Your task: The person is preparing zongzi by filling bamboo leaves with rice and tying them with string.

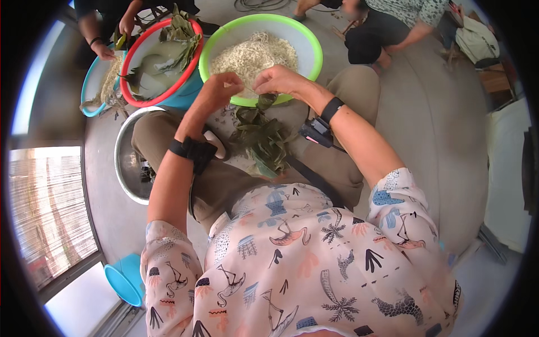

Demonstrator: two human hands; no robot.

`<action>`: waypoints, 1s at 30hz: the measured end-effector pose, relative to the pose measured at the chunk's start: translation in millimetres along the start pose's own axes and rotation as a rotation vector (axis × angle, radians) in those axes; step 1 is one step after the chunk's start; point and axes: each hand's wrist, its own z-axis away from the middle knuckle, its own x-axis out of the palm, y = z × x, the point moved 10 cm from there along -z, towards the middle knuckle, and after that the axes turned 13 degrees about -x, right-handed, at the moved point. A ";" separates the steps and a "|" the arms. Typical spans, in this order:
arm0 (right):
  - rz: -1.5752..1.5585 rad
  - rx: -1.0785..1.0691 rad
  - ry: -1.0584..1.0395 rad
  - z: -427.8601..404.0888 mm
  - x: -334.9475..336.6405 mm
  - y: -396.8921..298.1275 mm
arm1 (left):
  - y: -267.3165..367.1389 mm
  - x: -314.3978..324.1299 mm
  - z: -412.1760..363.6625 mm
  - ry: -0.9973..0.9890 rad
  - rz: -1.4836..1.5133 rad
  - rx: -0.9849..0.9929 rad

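Observation:
My left hand (227,86) is bent over the near rim of a large green-rimmed basin (313,31), its fingertips pinched on what looks like a thin strand. Facing it, my right hand (271,80) pinches the strand's other side, a small gap between the two hands. Just under my right hand hangs a small dark green leaf bundle (267,101). Pale grains, likely rice, with a heap of thin strings (263,44) on top, fill the basin behind the hands. Long green leaves (267,145) lie in a pile between my legs, below the basin.
Left of the basin stands a red-rimmed tub (127,59) with leaves in cloudy water. Beyond it, a co-worker's hands are over a blue-rimmed basin (87,84). A metal basin (120,168) sits by my left leg, a blue bucket (124,278) lower left. Another person sits at upper right.

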 end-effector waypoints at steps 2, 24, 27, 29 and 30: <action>0.093 -0.009 0.026 -2.5 -4.5 0.6 | 13.3 1.1 -7.7 -0.066 0.097 -0.012; -0.104 0.069 0.109 4.9 -4.2 3.3 | -36.3 64.8 -0.1 -0.129 0.877 -0.241; -0.133 0.075 0.097 5.6 -1.8 2.9 | -41.4 68.6 0.0 -0.170 1.024 -0.245; -0.140 0.079 0.076 5.0 -0.9 -0.1 | -43.4 70.3 2.3 -0.190 0.979 -0.281; -0.127 0.087 0.073 7.5 -1.0 -0.3 | -42.1 74.3 6.9 -0.219 0.929 -0.323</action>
